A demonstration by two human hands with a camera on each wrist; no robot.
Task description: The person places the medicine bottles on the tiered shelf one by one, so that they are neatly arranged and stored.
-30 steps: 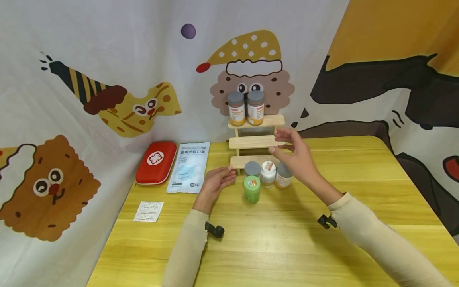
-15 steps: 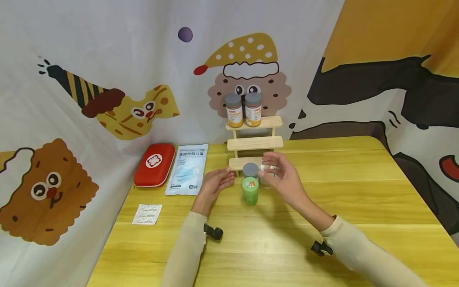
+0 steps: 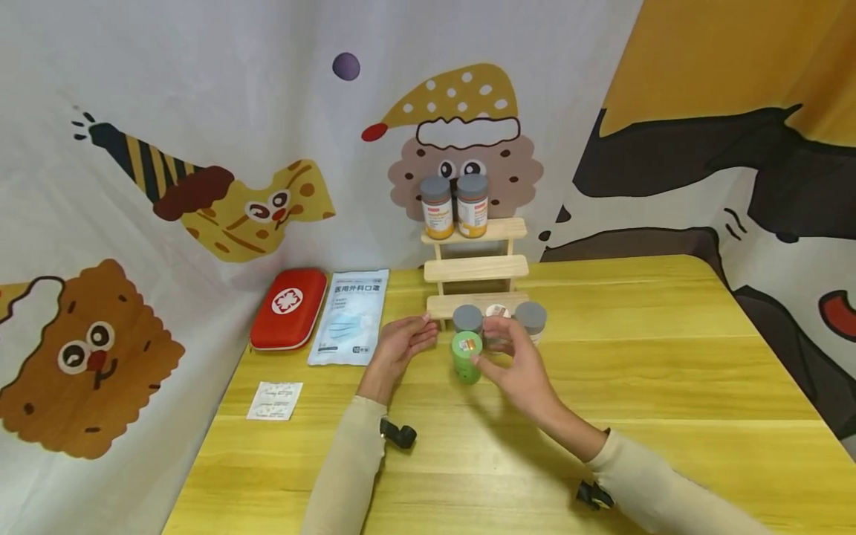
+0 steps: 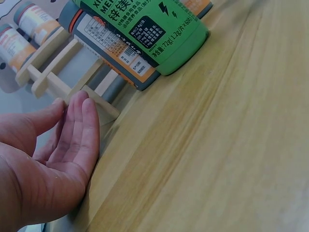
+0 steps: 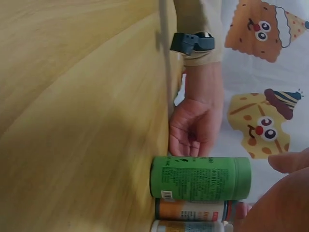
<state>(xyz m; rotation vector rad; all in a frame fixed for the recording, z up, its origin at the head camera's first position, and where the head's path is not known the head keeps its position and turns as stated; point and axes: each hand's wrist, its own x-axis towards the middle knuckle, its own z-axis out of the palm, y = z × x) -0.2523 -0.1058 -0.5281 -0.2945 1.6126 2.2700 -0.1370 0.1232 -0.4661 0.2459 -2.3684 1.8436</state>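
A green bottle (image 3: 466,358) stands on the table in front of a grey-lidded bottle (image 3: 467,318). My right hand (image 3: 521,371) reaches around the green bottle's lid from the right, thumb and fingers spread. In the right wrist view a gap shows between the thumb (image 5: 285,162) and the lid. My left hand (image 3: 399,345) lies at the left end of a small three-step wooden rack (image 3: 476,268); its nearly straight fingertips are right at the lowest step. Behind my right fingers are a white bottle (image 3: 498,311) and another grey-lidded bottle (image 3: 531,318), partly hidden.
Two orange-and-white bottles with grey lids (image 3: 455,208) stand on the rack's top step. On the left lie a red first-aid case (image 3: 288,309), a mask packet (image 3: 349,318) and a small white packet (image 3: 275,401). A printed cloth (image 3: 267,89) hangs behind the table.
My right hand has come down from beside the rack's middle step, leftward and nearer, to the green bottle. My left hand has stayed at the rack; the bottles stand as before.
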